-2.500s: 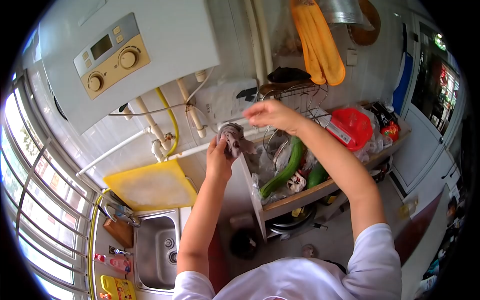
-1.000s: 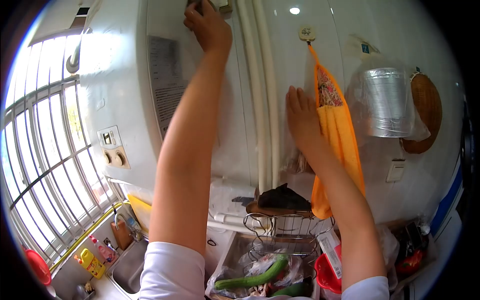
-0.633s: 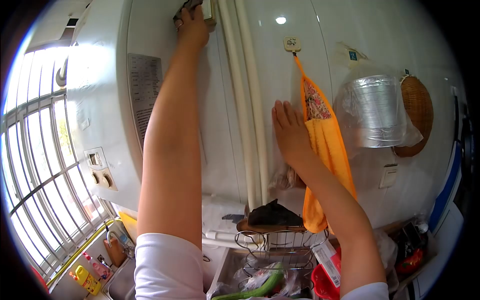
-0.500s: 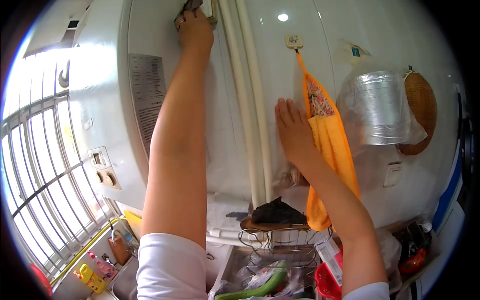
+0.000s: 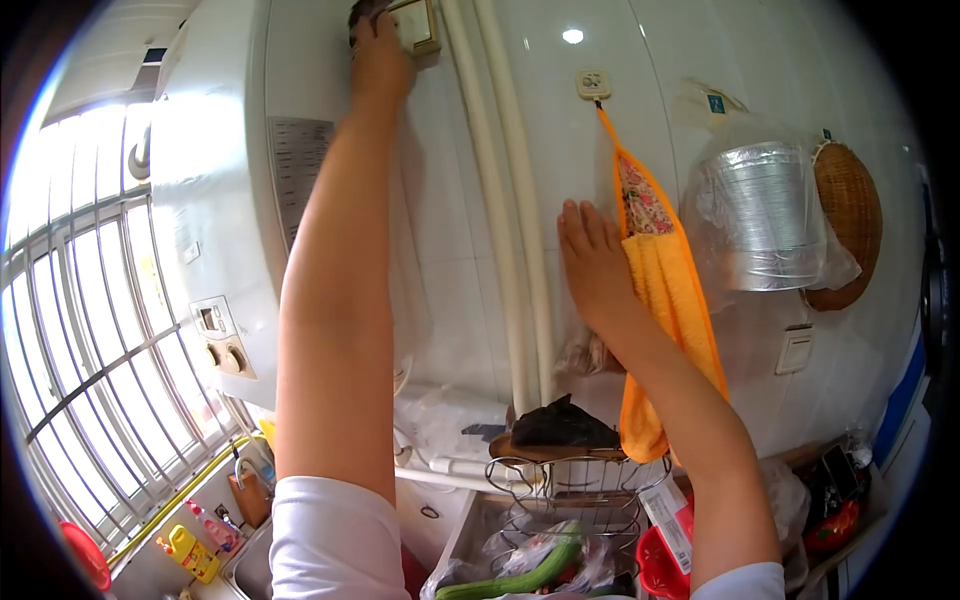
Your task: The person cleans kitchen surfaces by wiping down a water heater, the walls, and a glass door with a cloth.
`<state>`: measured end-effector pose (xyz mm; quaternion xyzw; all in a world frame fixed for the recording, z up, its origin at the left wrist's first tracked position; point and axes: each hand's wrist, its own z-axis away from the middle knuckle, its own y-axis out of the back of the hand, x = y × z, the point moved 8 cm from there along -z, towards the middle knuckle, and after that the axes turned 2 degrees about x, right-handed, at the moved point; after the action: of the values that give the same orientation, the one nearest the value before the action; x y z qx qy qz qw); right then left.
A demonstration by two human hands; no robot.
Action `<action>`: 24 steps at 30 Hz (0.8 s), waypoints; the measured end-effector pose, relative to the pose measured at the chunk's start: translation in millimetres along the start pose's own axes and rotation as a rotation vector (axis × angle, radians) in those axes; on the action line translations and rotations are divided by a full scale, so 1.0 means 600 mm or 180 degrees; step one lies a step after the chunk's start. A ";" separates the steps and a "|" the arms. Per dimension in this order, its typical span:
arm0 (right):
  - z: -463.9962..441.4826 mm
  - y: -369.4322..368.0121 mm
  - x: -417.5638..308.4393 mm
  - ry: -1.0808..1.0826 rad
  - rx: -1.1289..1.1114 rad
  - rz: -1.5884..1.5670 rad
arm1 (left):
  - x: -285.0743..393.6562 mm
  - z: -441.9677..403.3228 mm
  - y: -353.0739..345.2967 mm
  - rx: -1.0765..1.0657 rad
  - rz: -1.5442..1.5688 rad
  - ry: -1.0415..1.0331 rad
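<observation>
High on the wall, my left hand has its fingers closed on a dark, crumpled cloth, partly cut off by the top edge of the view. Just right of those fingers is a gold-rimmed wall switch. My right hand lies with stretched fingers flat against the white tiled wall and holds nothing. Beside it hangs an orange towel with a flowered top, its loop hooked at a wall socket. My right forearm passes in front of the towel's lower part.
Two pale pipes run down the wall between my arms. A white water heater stands left, near a barred window. A wire rack and a green vegetable are below. Bagged foil containers hang right.
My left hand has shifted left with the cloth, leaving more of the switch uncovered. My right hand stays against the wall. The whole view has moved slightly.
</observation>
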<state>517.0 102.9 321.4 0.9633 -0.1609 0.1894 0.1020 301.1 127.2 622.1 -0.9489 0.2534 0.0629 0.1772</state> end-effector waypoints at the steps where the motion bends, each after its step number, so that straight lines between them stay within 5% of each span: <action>1: 0.001 0.002 -0.001 0.0033 -0.0007 -0.0180 | 0.002 -0.011 -0.019 -0.0067 -0.0036 -0.0194; 8: 0.001 0.010 0.001 0.0059 -0.0377 -0.0116 | 0.025 0.007 -0.026 -0.0554 -0.0488 -0.0328; 17: 0.000 0.003 -0.003 0.0117 -0.0392 0.0138 | -0.002 0.057 0.005 -0.1348 0.0145 0.1594; 19: 0.001 -0.010 -0.002 0.0101 -0.0299 0.0110 | -0.001 0.009 0.019 0.0333 -0.0070 0.0278; 22: 0.002 -0.007 0.000 0.0104 -0.0174 0.0063 | -0.020 -0.047 -0.036 -0.0267 -0.0038 -0.0524; 24: 0.004 -0.003 0.000 0.0114 -0.0149 0.0053 | -0.008 -0.042 -0.047 -0.0381 -0.0077 -0.0495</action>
<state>518.2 103.8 318.7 0.9557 -0.1714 0.2037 0.1258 311.9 143.0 655.2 -0.9530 0.2232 0.1493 0.1401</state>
